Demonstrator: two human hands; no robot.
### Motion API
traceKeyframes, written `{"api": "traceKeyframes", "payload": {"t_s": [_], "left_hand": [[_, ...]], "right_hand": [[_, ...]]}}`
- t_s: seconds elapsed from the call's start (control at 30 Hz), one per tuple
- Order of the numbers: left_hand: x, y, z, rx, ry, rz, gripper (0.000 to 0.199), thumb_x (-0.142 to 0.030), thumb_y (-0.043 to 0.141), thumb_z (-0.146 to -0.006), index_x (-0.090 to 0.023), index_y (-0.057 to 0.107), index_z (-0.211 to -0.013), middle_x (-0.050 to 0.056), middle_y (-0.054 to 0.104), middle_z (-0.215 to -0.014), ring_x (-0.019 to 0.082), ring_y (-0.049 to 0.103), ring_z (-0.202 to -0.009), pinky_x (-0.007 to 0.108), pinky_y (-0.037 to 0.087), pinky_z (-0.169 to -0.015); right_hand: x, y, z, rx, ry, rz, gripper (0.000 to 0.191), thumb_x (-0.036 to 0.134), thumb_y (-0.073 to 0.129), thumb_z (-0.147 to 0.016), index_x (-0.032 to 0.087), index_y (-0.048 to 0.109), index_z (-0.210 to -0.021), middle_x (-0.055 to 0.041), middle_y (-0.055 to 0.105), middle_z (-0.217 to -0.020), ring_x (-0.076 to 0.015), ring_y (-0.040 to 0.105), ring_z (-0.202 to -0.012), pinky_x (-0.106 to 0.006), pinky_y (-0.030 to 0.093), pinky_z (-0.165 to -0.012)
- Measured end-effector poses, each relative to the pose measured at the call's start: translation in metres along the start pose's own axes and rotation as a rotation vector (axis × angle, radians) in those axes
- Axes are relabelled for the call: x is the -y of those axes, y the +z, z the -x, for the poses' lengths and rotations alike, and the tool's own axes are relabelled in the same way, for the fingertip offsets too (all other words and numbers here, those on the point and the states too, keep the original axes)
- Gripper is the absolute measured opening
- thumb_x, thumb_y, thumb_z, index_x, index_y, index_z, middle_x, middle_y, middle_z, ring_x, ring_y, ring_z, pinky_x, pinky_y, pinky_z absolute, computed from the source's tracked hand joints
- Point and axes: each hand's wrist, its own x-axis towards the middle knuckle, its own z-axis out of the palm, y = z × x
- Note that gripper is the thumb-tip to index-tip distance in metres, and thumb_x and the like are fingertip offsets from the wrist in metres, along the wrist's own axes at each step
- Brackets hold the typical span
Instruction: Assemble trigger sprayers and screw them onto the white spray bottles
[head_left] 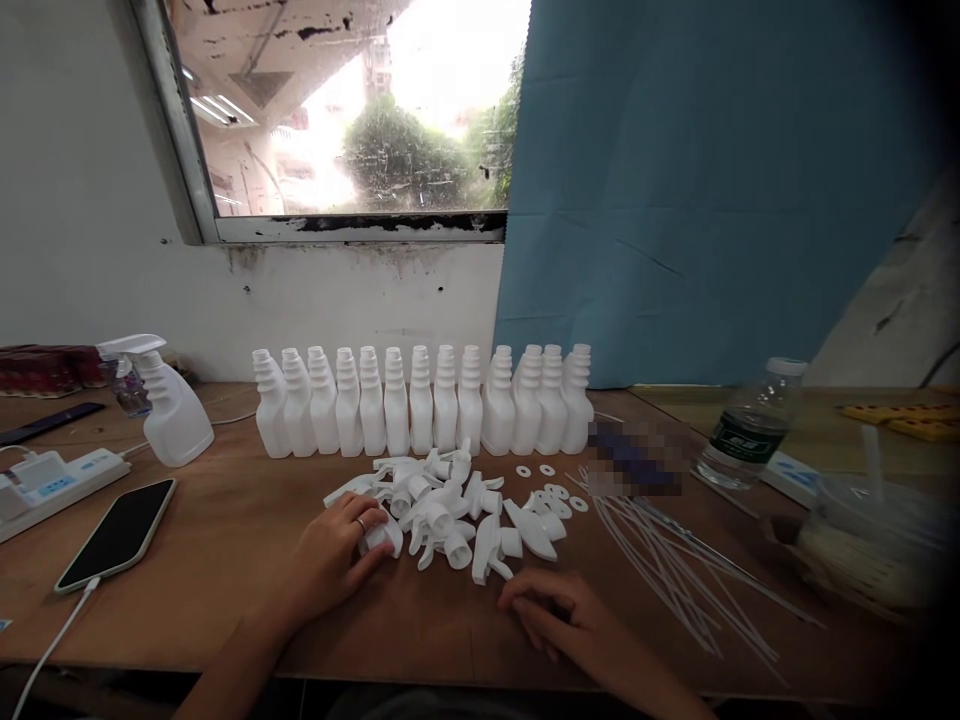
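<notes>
Here, thirteen lined-up white bottles (397,415)

Heaped white spray heads (437,515), 13 bottles (421,415) aligned

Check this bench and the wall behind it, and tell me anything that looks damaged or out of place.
The grey window frame's lower rail looks damaged, its pale surface broken by black patches; brownish stains mark the white wall below. White plastic sprayer heads lie jumbled, none visibly broken. No spill shows.
</notes>
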Motion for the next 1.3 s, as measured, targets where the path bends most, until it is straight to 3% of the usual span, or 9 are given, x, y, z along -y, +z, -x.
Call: {"api": "traceKeyframes", "payload": {"t_s": [0.27,0.33,0.5,0.63,0.73,0.87,1.07,1.2,1.3], "left_hand": [[-0.001,-0.001,0.001,0.028,-0.031,-0.045,0.028,-0.029,0.062,-0.087,-0.023,0.06,-0.114,0.006,0.063,-0.117,0.026,0.059,-0.106,0.039,0.052,-0.087],[-0.001,0.0,0.002,0.008,-0.042,-0.062,0.026,-0.026,0.061,-0.086,-0.023,0.06,-0.112,0.006,0.064,-0.113,0.026,0.06,-0.104,0.038,0.053,-0.085],[0.0,0.002,0.006,-0.114,-0.052,-0.041,0.026,-0.027,0.06,-0.088,-0.023,0.057,-0.113,0.006,0.065,-0.105,0.023,0.064,-0.094,0.034,0.053,-0.08],[0.001,0.002,0.008,-0.257,0.014,0.026,0.024,-0.029,0.06,-0.092,-0.023,0.055,-0.114,0.005,0.065,-0.099,0.019,0.064,-0.087,0.029,0.052,-0.076],[-0.006,-0.001,0.009,-0.344,0.078,0.065,0.029,-0.027,0.061,-0.092,-0.025,0.054,-0.12,0.004,0.065,-0.097,0.018,0.063,-0.086,0.028,0.051,-0.076],[-0.031,-0.005,0.011,-0.368,0.144,0.145,0.041,-0.024,0.06,-0.093,-0.026,0.048,-0.132,0.004,0.065,-0.095,0.017,0.062,-0.084,0.026,0.051,-0.074],[-0.072,0.014,0.012,-0.144,0.172,0.247,0.049,-0.026,0.07,-0.084,-0.026,0.049,-0.129,0.002,0.066,-0.091,0.017,0.064,-0.079,0.025,0.051,-0.071],[-0.08,0.028,0.01,-0.013,0.058,0.349,0.032,-0.026,0.072,-0.08,-0.023,0.056,-0.108,0.0,0.067,-0.092,0.016,0.064,-0.079,0.023,0.05,-0.07],[-0.081,0.028,0.008,0.063,-0.016,0.361,0.029,-0.028,0.068,-0.084,-0.025,0.057,-0.111,0.001,0.067,-0.1,0.017,0.065,-0.085,0.024,0.051,-0.074]], "right_hand": [[-0.007,0.001,0.0,-0.032,-0.056,0.074,0.032,0.042,0.049,-0.094,0.016,0.068,-0.092,0.0026,0.053,-0.059,-0.0102,0.051,-0.053,-0.021,0.041,-0.053],[-0.012,0.001,0.001,-0.157,-0.165,0.199,0.029,0.038,0.048,-0.096,0.018,0.069,-0.093,0.0011,0.058,-0.061,-0.0123,0.058,-0.056,-0.022,0.047,-0.056],[-0.033,-0.02,-0.003,-0.665,-0.533,0.612,0.017,0.022,0.05,-0.094,0.021,0.067,-0.099,-0.0051,0.073,-0.091,-0.0177,0.07,-0.084,-0.026,0.054,-0.079],[-0.055,-0.046,-0.012,-0.815,-0.505,0.95,0.027,0.024,0.045,-0.095,0.018,0.063,-0.113,-0.0131,0.067,-0.111,-0.026,0.065,-0.1,-0.04,0.054,-0.088],[-0.069,-0.054,-0.016,-0.78,-0.351,1.125,0.041,0.027,0.039,-0.096,0.021,0.054,-0.134,-0.0148,0.054,-0.136,-0.0317,0.057,-0.116,-0.048,0.052,-0.091],[-0.082,-0.054,-0.015,-0.696,-0.216,1.219,0.047,0.022,0.033,-0.096,0.027,0.052,-0.139,-0.0109,0.048,-0.146,-0.0327,0.052,-0.122,-0.052,0.05,-0.092],[-0.091,-0.053,-0.018,-0.543,-0.169,1.257,0.056,0.013,0.029,-0.093,0.031,0.05,-0.142,-0.0069,0.041,-0.154,-0.0341,0.046,-0.131,-0.056,0.048,-0.094],[-0.092,-0.052,-0.02,-0.509,-0.126,1.236,0.067,0.004,0.027,-0.088,0.032,0.043,-0.147,-0.0043,0.035,-0.157,-0.0339,0.04,-0.138,-0.058,0.046,-0.098],[-0.093,-0.052,-0.02,-0.467,-0.107,1.209,0.065,0.005,0.027,-0.087,0.029,0.047,-0.144,-0.0051,0.045,-0.151,-0.0322,0.04,-0.138,-0.057,0.044,-0.1]]}}
